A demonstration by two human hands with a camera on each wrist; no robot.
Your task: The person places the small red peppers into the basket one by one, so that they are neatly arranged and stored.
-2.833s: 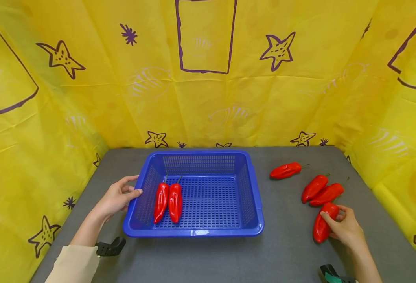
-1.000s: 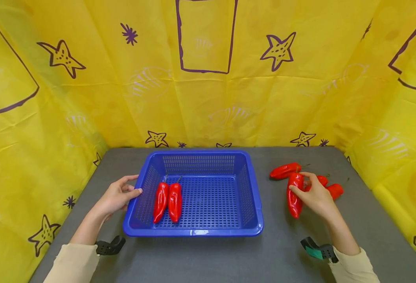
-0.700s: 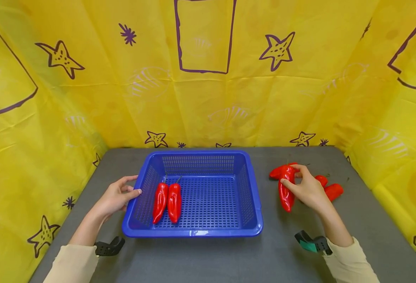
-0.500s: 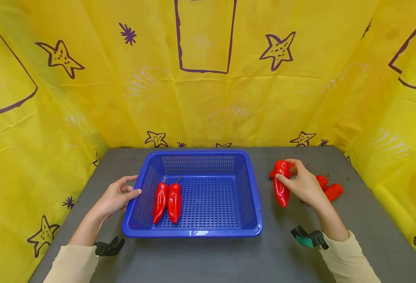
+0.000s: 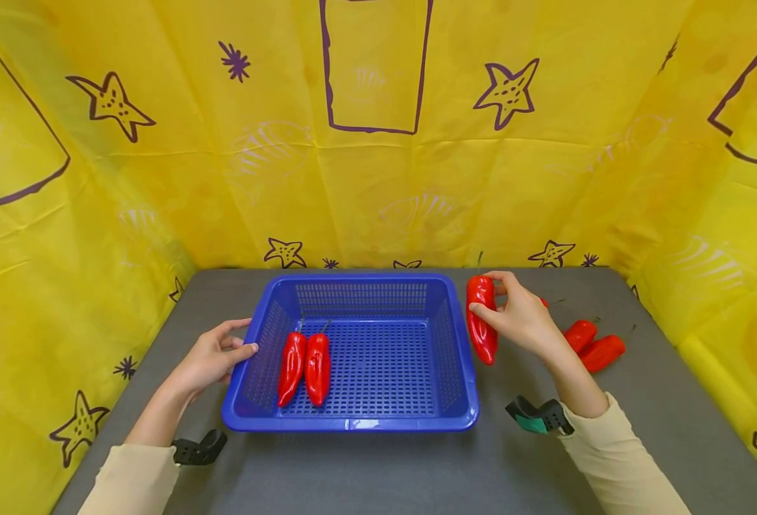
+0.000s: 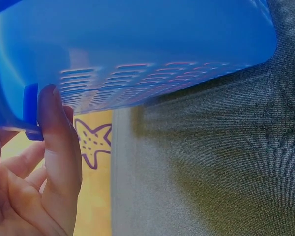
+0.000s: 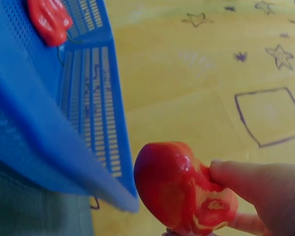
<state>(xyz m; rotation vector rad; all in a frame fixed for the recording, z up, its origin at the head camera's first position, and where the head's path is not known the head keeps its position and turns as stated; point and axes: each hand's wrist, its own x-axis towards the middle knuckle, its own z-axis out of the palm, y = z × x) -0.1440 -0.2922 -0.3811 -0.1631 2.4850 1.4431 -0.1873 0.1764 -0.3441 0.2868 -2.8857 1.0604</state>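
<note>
My left hand point(image 5: 214, 355) grips the left rim of a blue plastic basket point(image 5: 359, 423), thumb on the edge. In the left wrist view those fingers point(image 6: 60, 152) curl at the basket's rim, under its slotted wall point(image 6: 152, 34). Two red peppers point(image 5: 292, 368) lie side by side in the left part of the basket. Just outside the right rim, my right hand point(image 5: 520, 316) holds another red pepper point(image 5: 481, 332) above the table, stem end up, between thumb and fingers. The right wrist view shows this pepper point(image 7: 162, 182) close up, apart from the basket wall.
Two red peppers point(image 5: 580, 335) lie on the grey table point(image 5: 365, 472) at the right. A further pepper point(image 5: 544, 302) is mostly hidden behind my right hand. Yellow patterned cloth point(image 5: 378, 193) surrounds the table at the back and sides.
My right hand has picked up the nearest pepper at the right and carried it left, over the other peppers, to the basket's right rim. The left hand and basket stay put.
</note>
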